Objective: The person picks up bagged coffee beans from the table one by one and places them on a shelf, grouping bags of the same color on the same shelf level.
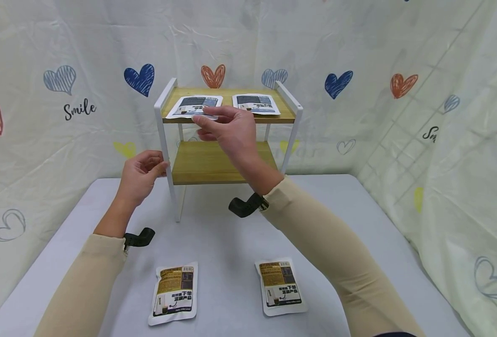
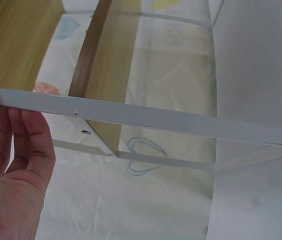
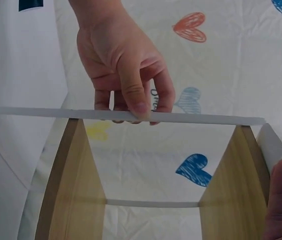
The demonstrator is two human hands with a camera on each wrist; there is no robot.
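A small two-tier rack (image 1: 219, 164) with wooden boards and a white frame stands on the table. My left hand (image 1: 141, 177) grips its front left leg (image 2: 146, 116), thumb on one side and fingers behind, as the left wrist view shows. On the top board, my right hand (image 1: 235, 133) pinches the near edge of a flat printed pouch (image 1: 189, 104), which lies toward the left; its fingers hide the pouch's right corner. Beside it lies a second such pouch (image 1: 262, 104). The right wrist view shows only fingers (image 3: 279, 200) of the right hand at the pale pouch edge.
Two white-edged pouches with brown and black print lie on the white table (image 1: 219, 252) in front: a left pouch (image 1: 174, 295) and a right pouch (image 1: 281, 286). A pale curtain (image 1: 240, 42) with printed hearts hangs behind and along the sides.
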